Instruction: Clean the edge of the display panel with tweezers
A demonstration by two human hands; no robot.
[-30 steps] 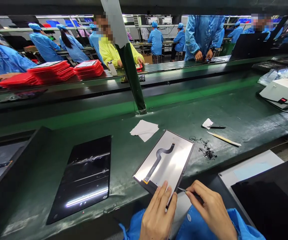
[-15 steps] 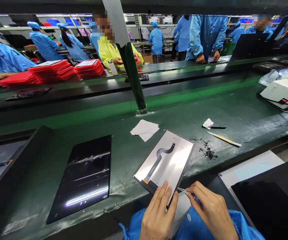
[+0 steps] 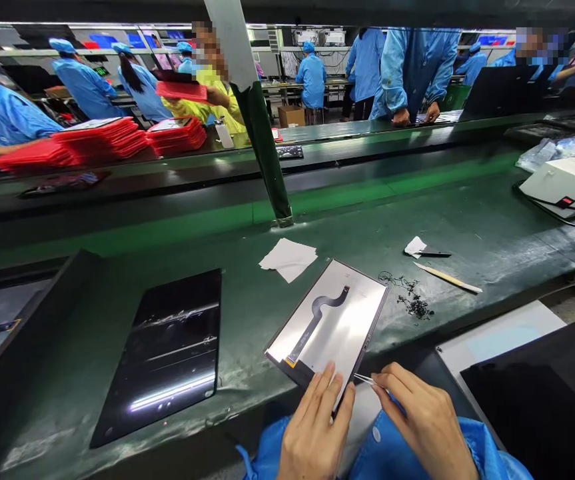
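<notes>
The panel (image 3: 354, 303) lies silver side up on the bench (image 3: 247, 300), its near end reaching the bench's front edge. Seen from the left hand (image 3: 317, 423), it stretches away toward 12 o'clock; from the right hand (image 3: 422, 413), it is between 10 and 11.

The left hand rests on the panel's near end, fingers straight and slightly spread over the silver back. The right hand is narrow, thumb and finger pinching tweezers (image 3: 364, 379) that point to about 10 o'clock. Their tips are at the panel's near right edge, just beside the left thumb; I cannot tell whether they touch it.

A dark ribbon (image 3: 307, 333) curves across the panel's back. Around the panel's middle, paper (image 3: 290, 259) lies at 11 o'clock, black scraps (image 3: 416, 307) at about 3, a pale stick (image 3: 448, 277) between 2 and 3, and glossy black glass (image 3: 162, 353) between 8 and 9.
</notes>
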